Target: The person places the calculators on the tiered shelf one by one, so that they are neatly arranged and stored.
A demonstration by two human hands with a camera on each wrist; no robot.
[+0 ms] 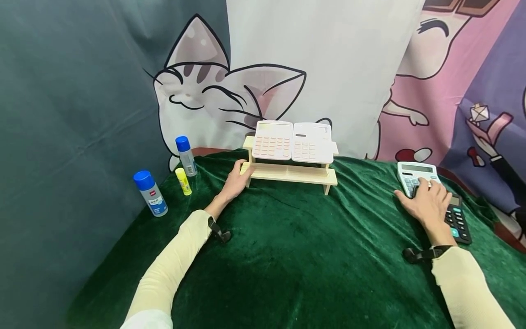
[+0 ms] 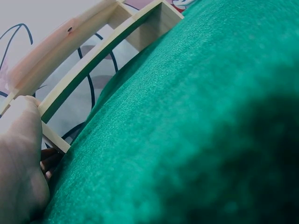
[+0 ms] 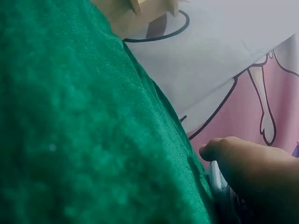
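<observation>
The person wears a cream left sleeve and a matching cream right sleeve, both long, fairly close-fitting and lightly creased. White cloth shows at the upper end of the left one. At the wrists sit a black left strap and a black right strap, bearing a small black left camera and a similar right camera. The left grip and right grip are bare.
</observation>
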